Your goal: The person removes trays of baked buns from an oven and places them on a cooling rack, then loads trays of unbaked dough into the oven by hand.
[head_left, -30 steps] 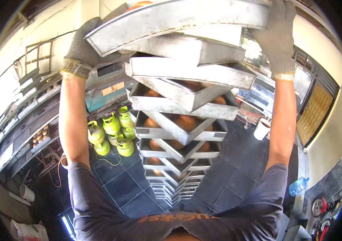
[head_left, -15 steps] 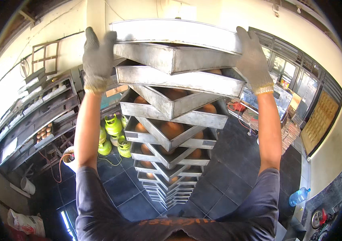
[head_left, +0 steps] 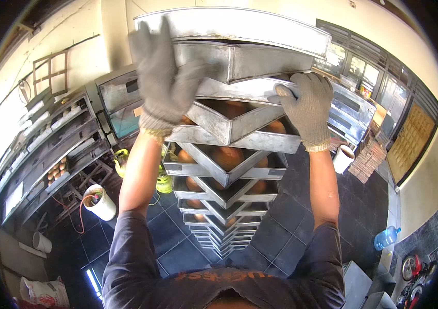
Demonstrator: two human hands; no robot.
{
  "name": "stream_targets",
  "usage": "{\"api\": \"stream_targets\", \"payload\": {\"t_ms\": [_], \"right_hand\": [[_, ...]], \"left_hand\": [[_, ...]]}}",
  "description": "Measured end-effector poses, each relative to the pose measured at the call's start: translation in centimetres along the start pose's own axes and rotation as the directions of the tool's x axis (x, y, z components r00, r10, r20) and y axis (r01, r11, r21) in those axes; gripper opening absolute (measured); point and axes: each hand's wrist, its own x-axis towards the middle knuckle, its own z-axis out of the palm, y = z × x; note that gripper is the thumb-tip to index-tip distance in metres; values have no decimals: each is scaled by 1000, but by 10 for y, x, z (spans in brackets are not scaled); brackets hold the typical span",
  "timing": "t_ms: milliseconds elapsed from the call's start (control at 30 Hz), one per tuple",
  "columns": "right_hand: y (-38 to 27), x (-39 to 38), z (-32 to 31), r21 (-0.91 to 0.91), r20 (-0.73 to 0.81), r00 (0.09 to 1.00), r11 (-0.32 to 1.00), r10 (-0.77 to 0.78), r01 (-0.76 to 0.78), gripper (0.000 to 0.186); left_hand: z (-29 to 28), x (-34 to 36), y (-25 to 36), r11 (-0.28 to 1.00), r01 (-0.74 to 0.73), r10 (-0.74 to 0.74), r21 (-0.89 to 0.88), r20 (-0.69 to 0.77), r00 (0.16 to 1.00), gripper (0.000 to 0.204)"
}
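A tall stack of metal baking trays (head_left: 232, 138) rises in front of me, laid crosswise at alternating angles. Round brown bread (head_left: 228, 157) shows inside several of them. My left hand (head_left: 165, 82), in a grey knitted glove, is raised before the left side of the upper trays; its fingers are spread and partly blurred, holding nothing. My right hand (head_left: 309, 105), gloved too, is at the right end of the third tray from the top (head_left: 244, 88), thumb in front and fingers bent round the end. The top tray (head_left: 239, 24) lies above both hands, its inside hidden.
A rack with trays (head_left: 49, 154) stands at left, beside a white bucket (head_left: 100, 203) and green gas cylinders (head_left: 163, 183). To the right are a white bin (head_left: 343, 158), a stacked pile (head_left: 368, 162) and a blue water bottle (head_left: 387, 238). Dark tiles (head_left: 286, 252) cover the floor.
Both hands have come off the ends of the top tray and lowered. My left hand moved inward with fingers spread; my right hand went down to a lower tray. The view shifted slightly.
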Motion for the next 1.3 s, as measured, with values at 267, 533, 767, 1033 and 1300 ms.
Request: {"api": "stream_targets", "payload": {"t_ms": [267,533,767,1033,1300], "right_hand": [[-3,24,-13,111,3,990,984,140,-139,33],[15,127,-17,-20,359,845,909,395,-417,48],[35,107,-8,-28,120,976,983,184,-182,47],[-17,38,-19,7,-46,995,996,85,-85,61],[-143,-136,-117,193,336,849,853,408,-486,71]], "left_hand": [[29,28,37,994,29,-15,-101,141,990,30],[33,21,41,997,75,-74,-11,76,994,51],[40,13,28,943,80,-50,324,-100,994,66],[6,-7,19,854,211,-260,475,38,965,91],[-182,-183,145,913,387,-383,128,593,708,89]]}}
